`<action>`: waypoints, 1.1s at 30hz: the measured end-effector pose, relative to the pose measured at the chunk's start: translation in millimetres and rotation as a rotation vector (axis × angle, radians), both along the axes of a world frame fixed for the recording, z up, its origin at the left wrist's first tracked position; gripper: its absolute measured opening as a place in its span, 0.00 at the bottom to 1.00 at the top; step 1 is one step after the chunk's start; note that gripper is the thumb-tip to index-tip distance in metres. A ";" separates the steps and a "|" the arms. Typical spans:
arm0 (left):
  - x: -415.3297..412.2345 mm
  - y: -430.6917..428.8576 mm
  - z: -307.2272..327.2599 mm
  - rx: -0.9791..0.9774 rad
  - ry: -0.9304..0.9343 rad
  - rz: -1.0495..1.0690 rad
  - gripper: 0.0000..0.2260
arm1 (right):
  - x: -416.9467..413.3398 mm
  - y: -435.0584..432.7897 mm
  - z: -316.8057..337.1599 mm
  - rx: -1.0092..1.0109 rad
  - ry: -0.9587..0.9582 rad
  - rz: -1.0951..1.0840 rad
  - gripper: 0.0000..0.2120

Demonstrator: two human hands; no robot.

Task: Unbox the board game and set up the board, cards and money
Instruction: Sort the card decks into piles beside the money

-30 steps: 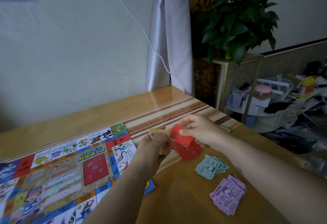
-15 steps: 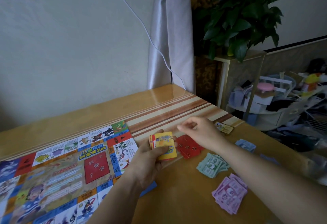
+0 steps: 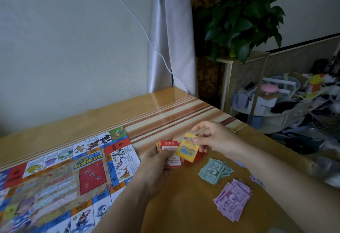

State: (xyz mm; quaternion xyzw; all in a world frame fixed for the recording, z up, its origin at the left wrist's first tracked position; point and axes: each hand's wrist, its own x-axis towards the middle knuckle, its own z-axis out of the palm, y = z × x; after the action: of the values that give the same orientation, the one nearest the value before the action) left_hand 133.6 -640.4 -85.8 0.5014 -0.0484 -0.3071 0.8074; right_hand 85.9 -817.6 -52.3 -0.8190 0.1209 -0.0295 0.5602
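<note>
The colourful game board lies unfolded on the left of the wooden table. My left hand grips a small deck of cards with a red-bordered card on top. My right hand pinches a yellow card just right of the deck, tilted above the table. A red card pile peeks out beneath it. A green money pile and a purple money pile lie on the table to the right.
A few loose notes lie beside my right forearm. Off the table's right edge stand a potted plant on a gold stand and cluttered shelves. A white cable hangs down the wall.
My right hand left the red pile on the table and took the yellow card off the deck. A red-bordered card now tops the deck in my left hand.
</note>
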 end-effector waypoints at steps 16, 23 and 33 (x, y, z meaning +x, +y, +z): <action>1.8 -25.8 0.3 -0.179 0.216 0.054 0.13 | 20.7 -113.8 -50.4 -1.035 -0.010 -0.141 0.14; 0.7 -24.5 0.2 -0.192 0.210 0.020 0.12 | 16.4 -112.5 -41.1 -0.923 0.070 -0.038 0.13; -11.3 -29.3 -3.1 -0.201 0.288 0.046 0.11 | 14.6 -112.8 -46.3 -0.965 0.050 0.001 0.14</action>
State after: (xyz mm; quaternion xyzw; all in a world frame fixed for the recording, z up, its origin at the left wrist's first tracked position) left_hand 122.3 -669.7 -88.9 0.3700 0.0488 -0.3508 0.8589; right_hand 100.5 -930.4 -98.7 -0.9859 0.1065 -0.0622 0.1132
